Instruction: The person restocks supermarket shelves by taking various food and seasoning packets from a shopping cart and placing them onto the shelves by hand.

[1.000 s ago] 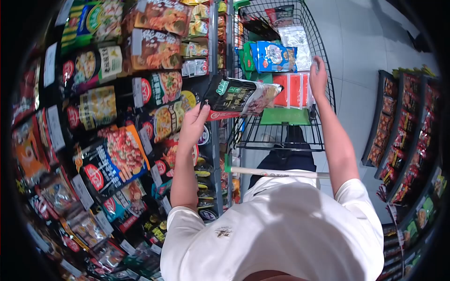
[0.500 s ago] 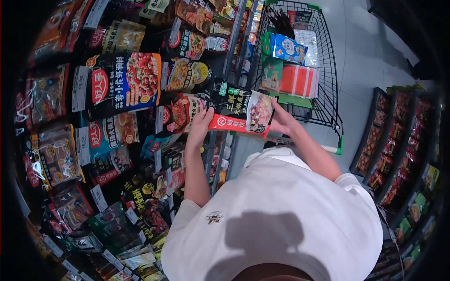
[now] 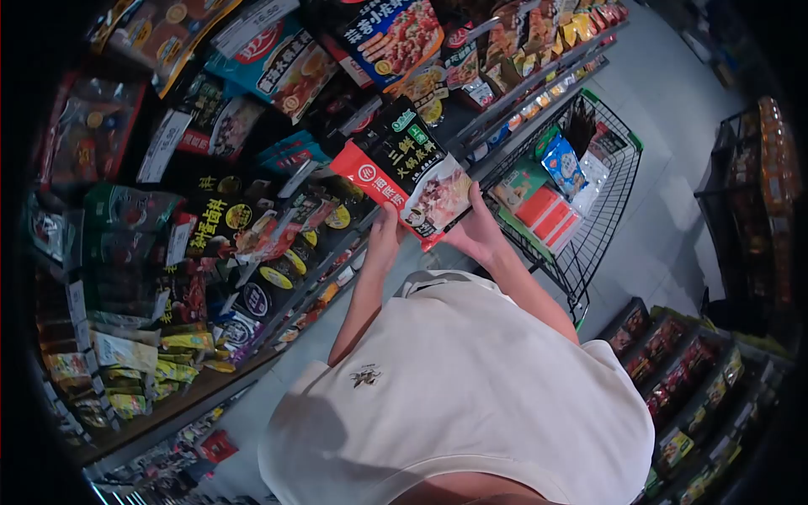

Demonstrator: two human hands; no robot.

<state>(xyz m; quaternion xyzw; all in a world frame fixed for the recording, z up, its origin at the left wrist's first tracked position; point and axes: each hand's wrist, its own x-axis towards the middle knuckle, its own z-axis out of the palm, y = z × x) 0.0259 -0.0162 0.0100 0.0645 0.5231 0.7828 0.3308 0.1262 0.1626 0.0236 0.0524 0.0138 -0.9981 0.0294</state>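
Note:
A black and red packet of hot pot soup base [image 3: 412, 172] is held in front of my chest, tilted, with its printed face toward me. My left hand [image 3: 385, 231] grips the lower red edge, and part of its fingers is hidden behind the packet. On the other side, my right hand [image 3: 475, 231] holds the right end, thumb at the edge and palm beneath. Beyond the packet hang shelf packets, among them a black one with a crayfish picture [image 3: 391, 38] and a blue one [image 3: 282, 67].
A black wire shopping cart [image 3: 619, 206] stands ahead to the right, holding a blue bag [image 3: 563, 167] and a red-and-white pack [image 3: 547, 217]. Shelves of packets with price tags [image 3: 165, 145] line the left. Another display rack [image 3: 673, 370] stands at the lower right.
The view has turned, so shelves and cart appear rotated. The packet has tilted, its left end now pointing up and left. Both hands keep hold of it.

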